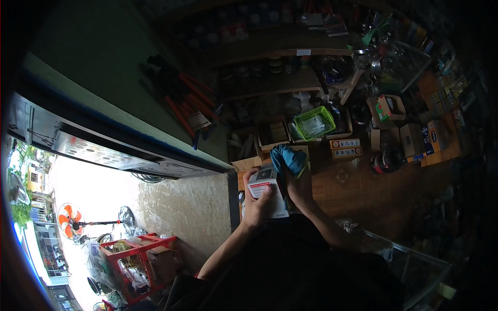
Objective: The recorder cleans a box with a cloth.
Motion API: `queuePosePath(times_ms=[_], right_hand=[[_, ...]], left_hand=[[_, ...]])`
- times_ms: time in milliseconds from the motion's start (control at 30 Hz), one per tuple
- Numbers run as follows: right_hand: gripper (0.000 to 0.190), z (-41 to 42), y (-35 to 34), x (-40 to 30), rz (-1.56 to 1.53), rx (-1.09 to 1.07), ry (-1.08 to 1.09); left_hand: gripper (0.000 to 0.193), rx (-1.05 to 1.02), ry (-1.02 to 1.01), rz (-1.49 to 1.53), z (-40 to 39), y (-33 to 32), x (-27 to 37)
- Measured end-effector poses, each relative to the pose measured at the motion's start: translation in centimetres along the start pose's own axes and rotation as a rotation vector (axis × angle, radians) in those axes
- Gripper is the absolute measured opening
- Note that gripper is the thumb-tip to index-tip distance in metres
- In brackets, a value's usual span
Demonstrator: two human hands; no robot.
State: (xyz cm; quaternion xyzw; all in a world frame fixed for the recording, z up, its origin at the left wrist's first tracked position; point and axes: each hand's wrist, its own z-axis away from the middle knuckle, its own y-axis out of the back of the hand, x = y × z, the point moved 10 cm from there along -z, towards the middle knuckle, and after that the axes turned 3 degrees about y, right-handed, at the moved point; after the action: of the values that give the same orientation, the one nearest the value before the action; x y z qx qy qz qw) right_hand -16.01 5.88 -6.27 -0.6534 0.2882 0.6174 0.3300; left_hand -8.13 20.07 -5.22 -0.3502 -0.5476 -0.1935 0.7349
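My left hand grips a white cardboard box with a red band and printed writing, thumb across its front face. Against the box's right side my right hand holds a blue cloth, which bunches up above the fingers and partly hides them. The cloth touches the upper edge of the box. Both hands are in front of my dark-clothed torso, above the near left part of a wooden surface.
Beyond my hands are open cartons, a green plastic basket and two stacked small boxes. A dark round coil lies to the right. A glass case edge is at lower right, a red metal frame at lower left.
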Motion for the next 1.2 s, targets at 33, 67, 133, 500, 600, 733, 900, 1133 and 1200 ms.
queuePosePath(times_ms=[33, 67, 133, 500, 600, 733, 900, 1133, 1200], right_hand=[[0.032, 0.6, -0.3, -1.2, 0.000, 0.027, 0.062], [0.031, 1.5, -0.7, -1.2, -0.010, 0.014, 0.082], [0.033, 2.1, -1.1, -3.6, 0.033, 0.024, 0.186], [0.041, 2.9, -1.9, -4.8, 0.104, 0.015, 0.171], [0.031, -0.2, -1.7, -4.5, -0.157, -0.033, 0.007], [0.029, -0.4, -2.0, -3.0, -0.295, -0.036, -0.077], [0.039, 0.7, -2.2, -2.4, -0.293, 0.062, -0.123], [0.033, 0.8, -1.8, -2.3, -0.225, 0.045, 0.021], [0.039, 1.0, -1.7, -5.6, -0.048, 0.052, 0.217]], left_hand=[[0.066, 0.003, -0.001, 0.002, -0.7, -0.2, 0.1], [0.067, 0.058, -0.043, -0.022, -1.5, 0.3, 0.5], [0.067, 0.113, -0.118, -0.072, -2.0, 1.1, 0.4], [0.068, 0.313, -0.192, -0.196, -1.1, 2.6, 1.5], [0.078, 0.186, -0.290, -0.268, 1.1, 1.2, 0.4], [0.089, 0.208, -0.426, -0.350, 1.7, 1.3, 1.4], [0.090, 0.162, -0.432, -0.377, 0.7, 1.6, 2.1], [0.062, 0.334, -0.293, -0.252, -1.2, 0.9, 5.9], [0.052, 0.178, -0.088, -0.256, -1.8, 0.2, 4.6]])
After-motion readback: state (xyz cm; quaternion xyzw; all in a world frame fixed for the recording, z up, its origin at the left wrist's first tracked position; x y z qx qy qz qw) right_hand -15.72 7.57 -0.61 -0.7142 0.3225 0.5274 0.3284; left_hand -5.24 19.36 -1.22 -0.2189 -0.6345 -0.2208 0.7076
